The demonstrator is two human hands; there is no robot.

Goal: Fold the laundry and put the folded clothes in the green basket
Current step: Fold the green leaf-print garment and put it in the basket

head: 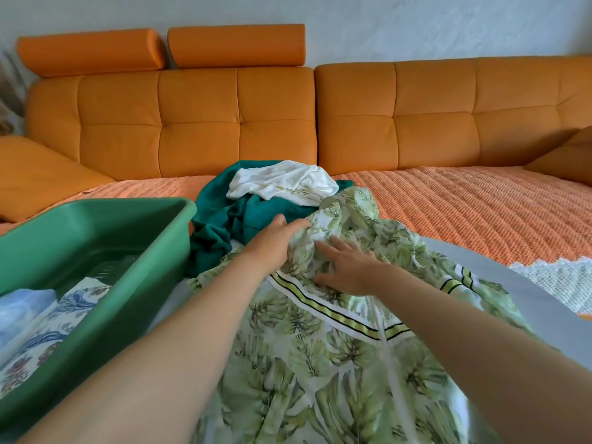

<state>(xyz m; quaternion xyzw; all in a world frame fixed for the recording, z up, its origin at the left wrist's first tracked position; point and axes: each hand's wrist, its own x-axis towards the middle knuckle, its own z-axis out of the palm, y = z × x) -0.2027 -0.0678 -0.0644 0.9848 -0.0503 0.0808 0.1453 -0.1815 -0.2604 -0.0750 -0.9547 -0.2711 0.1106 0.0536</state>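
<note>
- while the right grip point(349, 267) lies flat on the leaf-print dress point(320, 363), fingers spread, the left grip point(278, 241) touches its bunched top; whether it pinches cloth, i cannot tell.
- dress lies just right of the basket point(153, 251), which holds folded clothes point(48, 325).
- teal cloth point(217, 225) and white cloth point(282, 181) are heaped behind, on the sofa point(448, 123).

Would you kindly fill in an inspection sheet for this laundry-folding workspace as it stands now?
Surface: orange textured cover on the sofa seat; grey sheet under the work.
Job's things: leaf-print garment spread out, unfolded; teal garment and white garment heaped behind it; green basket at left holds folded clothes.
Clutter: white lace-edged cloth at right.
Hands: left hand touches the leaf-print garment's bunched edge; right hand rests flat on it.
Cables: nothing seen.
Surroundings: orange sofa back; pale wall.
</note>
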